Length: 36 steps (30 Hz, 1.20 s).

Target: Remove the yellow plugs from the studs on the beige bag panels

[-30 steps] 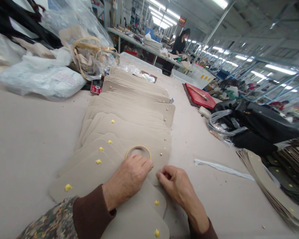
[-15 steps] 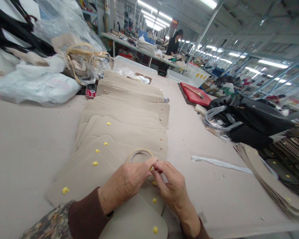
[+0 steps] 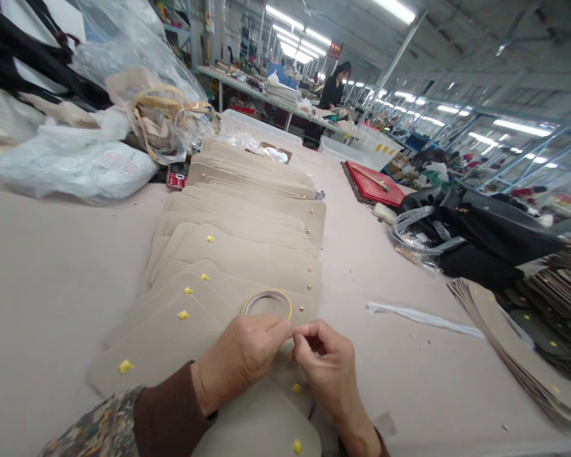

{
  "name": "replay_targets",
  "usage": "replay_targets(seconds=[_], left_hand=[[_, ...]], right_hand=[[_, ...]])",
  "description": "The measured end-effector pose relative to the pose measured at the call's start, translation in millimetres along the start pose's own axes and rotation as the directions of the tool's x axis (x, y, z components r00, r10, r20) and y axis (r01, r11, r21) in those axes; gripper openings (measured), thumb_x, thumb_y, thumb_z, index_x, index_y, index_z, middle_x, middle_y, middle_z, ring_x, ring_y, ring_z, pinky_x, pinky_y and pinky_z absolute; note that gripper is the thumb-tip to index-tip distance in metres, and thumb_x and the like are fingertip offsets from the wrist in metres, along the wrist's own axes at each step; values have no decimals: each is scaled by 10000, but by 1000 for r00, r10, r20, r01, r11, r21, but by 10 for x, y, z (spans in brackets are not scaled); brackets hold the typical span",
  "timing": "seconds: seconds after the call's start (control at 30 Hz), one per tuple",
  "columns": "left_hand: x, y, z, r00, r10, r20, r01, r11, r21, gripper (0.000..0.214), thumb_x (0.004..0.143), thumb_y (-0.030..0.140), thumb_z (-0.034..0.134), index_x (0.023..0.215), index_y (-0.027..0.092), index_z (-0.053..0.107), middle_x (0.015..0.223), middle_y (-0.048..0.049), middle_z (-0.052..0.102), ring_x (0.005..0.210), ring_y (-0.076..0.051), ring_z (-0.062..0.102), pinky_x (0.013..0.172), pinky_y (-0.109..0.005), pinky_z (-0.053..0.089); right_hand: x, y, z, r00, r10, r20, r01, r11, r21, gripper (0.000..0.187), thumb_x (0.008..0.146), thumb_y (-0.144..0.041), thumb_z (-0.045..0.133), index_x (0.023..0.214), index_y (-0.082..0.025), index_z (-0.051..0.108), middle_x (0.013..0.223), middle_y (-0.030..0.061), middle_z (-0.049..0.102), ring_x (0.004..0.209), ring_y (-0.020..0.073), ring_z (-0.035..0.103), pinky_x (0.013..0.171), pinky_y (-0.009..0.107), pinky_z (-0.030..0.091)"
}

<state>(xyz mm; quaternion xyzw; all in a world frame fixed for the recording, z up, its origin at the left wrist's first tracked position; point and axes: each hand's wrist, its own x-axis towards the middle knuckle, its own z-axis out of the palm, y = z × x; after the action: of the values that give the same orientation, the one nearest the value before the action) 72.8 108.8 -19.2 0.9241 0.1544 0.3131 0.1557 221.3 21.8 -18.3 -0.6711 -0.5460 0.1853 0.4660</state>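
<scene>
My left hand (image 3: 247, 348) is closed on a narrow roll of yellow tape (image 3: 268, 293), whose ring stands up above the fingers. Thumb and forefinger of my right hand (image 3: 327, 363) are pinched together right beside the left fingertips; whatever they grip is too small to make out. Below both hands lie overlapping beige panels (image 3: 238, 254) with rounded corners, fanned out in a long row. Several near panels carry small yellow tape bits (image 3: 183, 315), and others show small metal studs (image 3: 309, 270) along the right side.
Plastic-wrapped packages (image 3: 76, 162) lie at the left. A red slab (image 3: 374, 183) with a hammer on it, a black bag (image 3: 476, 231), a white strip (image 3: 423, 318) and stacked curved pieces (image 3: 499, 336) are to the right. A person (image 3: 334, 89) stands at a far table.
Both hands have come slightly lower, and more of the tape ring shows. My right thumb and forefinger have drawn closer together into a tight pinch.
</scene>
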Motion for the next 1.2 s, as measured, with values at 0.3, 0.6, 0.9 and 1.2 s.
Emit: replay_targets(seconds=[0.3,0.6,0.9,1.2], left_hand=[[-51,57,98,997,-53,54,47,993,106,201,944,83,397,815,178,518,675,-2,524,593,-164,488,533,-269,392],[-40,15,169,943,-209,258,152,963,223,80,921,117,508,905,196,512,814,-17,555,740,-203,536,614,-304,444],[-45,33,149,930,-231,285,182,965,189,97,928,105,482,901,196,501,827,-19,546,755,-210,524,631,-322,434],[-56,36,117,927,-218,306,166,968,186,98,923,103,488,883,192,499,835,-21,549,759,-208,522,640,-321,431]], right_hand=[[272,277,-117,846,523,102,-522,775,355,346,675,-466,764,738,-139,670,542,-5,643,451,124,602,481,229,514],[345,305,-111,909,398,126,-407,912,57,306,803,-457,647,760,-155,676,552,-4,620,481,130,577,482,227,496],[402,279,-46,980,188,71,-161,945,-286,201,836,-314,569,695,-192,645,597,12,661,531,149,611,529,233,468],[193,404,-108,929,369,38,-370,926,68,276,856,-450,592,925,-184,620,624,-3,652,503,148,615,465,239,516]])
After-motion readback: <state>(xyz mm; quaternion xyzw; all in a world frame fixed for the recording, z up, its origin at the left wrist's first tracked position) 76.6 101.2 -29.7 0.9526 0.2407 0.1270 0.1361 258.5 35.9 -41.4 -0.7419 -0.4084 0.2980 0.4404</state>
